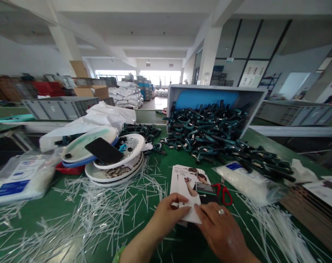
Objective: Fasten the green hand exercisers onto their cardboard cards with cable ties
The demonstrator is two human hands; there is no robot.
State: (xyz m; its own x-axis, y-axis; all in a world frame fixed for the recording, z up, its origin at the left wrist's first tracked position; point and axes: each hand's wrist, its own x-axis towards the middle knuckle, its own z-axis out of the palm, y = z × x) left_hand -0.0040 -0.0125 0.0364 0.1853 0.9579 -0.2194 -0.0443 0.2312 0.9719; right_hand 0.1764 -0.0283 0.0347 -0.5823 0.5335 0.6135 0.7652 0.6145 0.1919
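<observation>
A printed white card (pixel 190 190) lies on a stack of similar cards (pixel 175 175) in front of me. My left hand (pixel 171 212) pinches its lower left part between thumb and curled forefinger. At the lower right edge, my right hand (pixel 223 228), with a ring on one finger, grips the same card, its fingers close together; the thumb is partly hidden. Just beyond the right hand lie red-handled scissors (pixel 223 191), their blades partly hidden. A small dark spot shows on the card between my hands, too small to make out.
Many green-and-black handled tools (pixel 207 131) spill from a tipped grey crate (pixel 260 96). White plates of small metal parts (pixel 130 146) stand left, a black phone (pixel 103 150) across them. Loose white cable ties (pixel 100 215) cover the left; a bundle of ties (pixel 281 230) lies right, near brown cards (pixel 305 208).
</observation>
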